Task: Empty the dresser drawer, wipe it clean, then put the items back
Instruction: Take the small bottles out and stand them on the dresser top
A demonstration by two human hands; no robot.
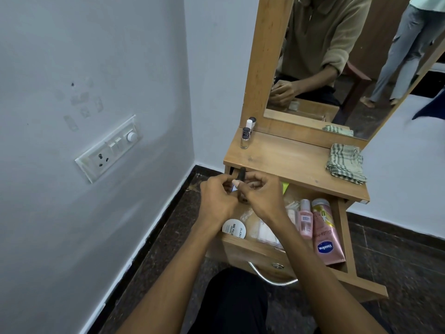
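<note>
The dresser drawer (277, 251) stands pulled out at lower centre of the frame, under the dresser top (289, 162), and it is far from empty. Your left hand (216, 201) and right hand (260, 196) meet above its back left corner, fingers of both curled round a small dark bottle (240, 175) whose cap pokes up between them.

In the drawer you have yet to lift out a white nail polish remover tub (234, 229) at the front left, some clear wrapped packets (262, 231), a small pink bottle (305, 219) and a pink Vaseline tube (326, 235) on the right. 2 small bottles (248, 133) already stand on the dresser top at its back left, and the checked cloth (345, 163) waits at its right.

Watch the grip: with both hands crowded on so small a bottle, a slip would likely drop it into the drawer or onto the dark floor. Setting it down close to the 2 bottles could knock them over.

Your hands hide the bottle's body and the drawer's back left corner. A green-yellow edge (285, 186) behind your right hand cannot be identified.
</note>
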